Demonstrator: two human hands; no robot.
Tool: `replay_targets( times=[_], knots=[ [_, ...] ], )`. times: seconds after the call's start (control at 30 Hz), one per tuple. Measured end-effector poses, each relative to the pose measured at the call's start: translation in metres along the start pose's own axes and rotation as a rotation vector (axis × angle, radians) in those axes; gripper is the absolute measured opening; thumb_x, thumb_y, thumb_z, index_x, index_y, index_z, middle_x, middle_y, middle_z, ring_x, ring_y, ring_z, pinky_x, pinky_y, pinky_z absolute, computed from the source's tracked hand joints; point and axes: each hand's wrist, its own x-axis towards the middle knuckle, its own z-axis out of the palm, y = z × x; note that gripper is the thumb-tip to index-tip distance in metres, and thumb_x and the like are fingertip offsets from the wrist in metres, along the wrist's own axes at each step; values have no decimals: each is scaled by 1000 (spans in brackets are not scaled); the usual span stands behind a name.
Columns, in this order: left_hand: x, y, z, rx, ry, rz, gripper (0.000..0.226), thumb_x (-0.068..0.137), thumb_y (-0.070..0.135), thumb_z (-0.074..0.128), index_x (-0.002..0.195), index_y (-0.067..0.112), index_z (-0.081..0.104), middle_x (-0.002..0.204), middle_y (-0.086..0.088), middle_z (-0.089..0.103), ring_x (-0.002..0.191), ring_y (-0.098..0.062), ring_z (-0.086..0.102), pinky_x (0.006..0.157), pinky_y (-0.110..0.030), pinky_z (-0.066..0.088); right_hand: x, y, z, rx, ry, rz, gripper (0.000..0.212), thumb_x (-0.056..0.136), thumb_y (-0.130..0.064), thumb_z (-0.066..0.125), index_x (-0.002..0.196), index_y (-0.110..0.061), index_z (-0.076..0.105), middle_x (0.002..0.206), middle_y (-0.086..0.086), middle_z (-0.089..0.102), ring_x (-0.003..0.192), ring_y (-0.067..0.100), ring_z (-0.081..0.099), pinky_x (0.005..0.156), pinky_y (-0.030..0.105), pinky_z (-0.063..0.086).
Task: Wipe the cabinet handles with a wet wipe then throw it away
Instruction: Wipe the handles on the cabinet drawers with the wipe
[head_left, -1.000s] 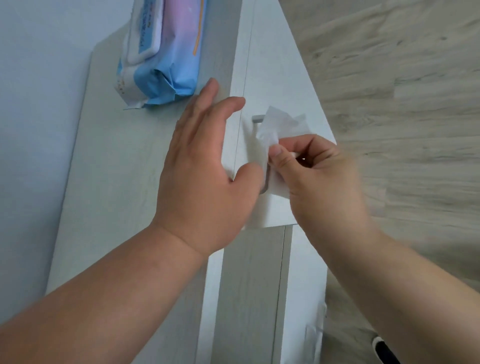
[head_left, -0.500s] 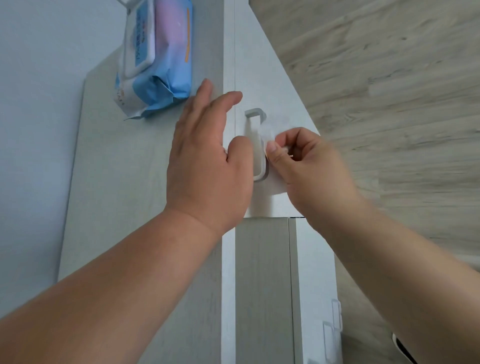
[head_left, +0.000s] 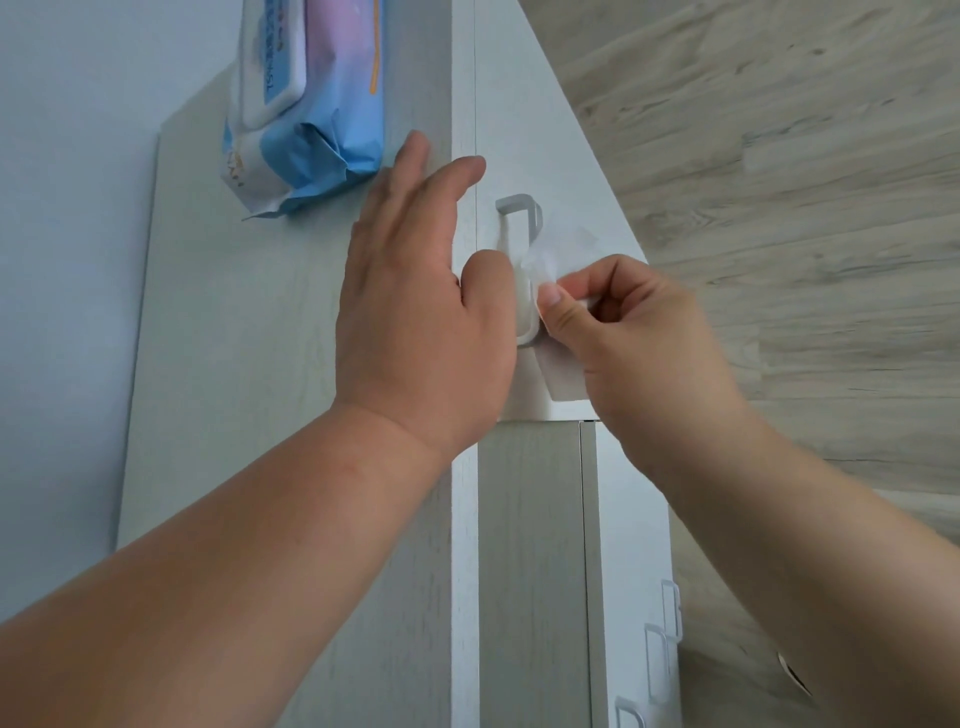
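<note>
A white bar handle (head_left: 522, 228) is fixed to the front of the top cabinet door (head_left: 566, 171), seen from above. My right hand (head_left: 634, 338) pinches a white wet wipe (head_left: 563, 382) between thumb and fingers and holds it against the handle's lower half. My left hand (head_left: 415, 306) lies flat on the cabinet top (head_left: 234, 338), fingers straight, with the thumb hooked over the front edge against the handle. The wipe hides the lower right part of the handle.
A blue and pink pack of wet wipes (head_left: 306, 98) lies on the cabinet top by the wall (head_left: 67, 208). Further handles (head_left: 660, 649) show on lower cabinet fronts. Wood-look floor (head_left: 805, 208) lies to the right.
The wipe, which stood up above the handle a second ago, now lies bunched lower against it. My right hand has shifted slightly along the handle. The left hand has stayed on the top.
</note>
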Motion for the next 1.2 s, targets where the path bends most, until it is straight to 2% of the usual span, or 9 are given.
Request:
replay_targets(
  times=[0.13,0.33,0.43,0.63,0.73,0.83,0.9,1.03,1.2],
  knots=[
    [-2,2,-1,13,11,4,62,92,27,32,151,32,48,172,11,21,158,-4,15,128,-36,20,-10,5,0,32,-14,47,18,94,-34,75,80,-23,69,67,2,65,60,20,58,57,39,49],
    [-2,2,0,1,16,-8,61,93,25,31,150,32,49,171,12,21,158,-3,15,128,-36,21,-27,16,12,29,23,38,20,96,-32,72,83,-21,61,52,-15,47,47,6,41,46,18,34],
    [-2,2,0,0,21,-3,61,91,25,32,150,31,50,171,11,22,157,-3,16,128,-35,21,-26,19,17,44,59,32,21,95,-32,73,84,-22,58,50,-17,41,46,3,37,46,15,33],
    [-2,0,0,-15,23,-1,60,93,24,31,149,30,51,171,11,23,157,-3,17,128,-34,21,-21,21,18,43,-21,135,26,88,-40,79,88,-19,62,56,-11,48,49,6,43,47,17,36],
    [-2,0,0,-14,23,-3,60,93,24,31,150,31,50,171,11,23,157,-2,16,128,-33,21,-16,23,17,46,-47,129,33,85,-39,83,77,-15,62,61,-5,50,55,11,43,53,22,35],
    [-2,1,0,-17,19,-6,60,93,25,31,150,32,50,171,11,22,157,-1,16,128,-34,21,-16,24,17,78,-95,85,40,87,-38,82,85,-2,63,69,17,55,63,17,46,60,32,37],
    [-2,1,0,-15,17,-7,61,93,25,31,150,32,50,171,11,22,157,-1,15,128,-32,20,-14,25,14,112,-150,99,31,87,-36,82,82,-9,67,74,22,58,67,19,49,64,34,41],
    [-3,-1,0,-14,20,-7,61,93,24,31,150,32,50,171,11,22,156,1,16,128,-28,19,-7,29,7,90,-192,95,30,81,-33,85,73,-18,62,69,6,51,67,19,44,68,39,44],
    [-2,-1,0,-34,15,-9,60,93,25,30,149,34,49,171,13,22,155,4,16,127,-24,19,-11,28,10,105,-178,30,27,89,-19,82,70,-26,64,65,-5,56,58,8,44,56,22,39]
  ],
)
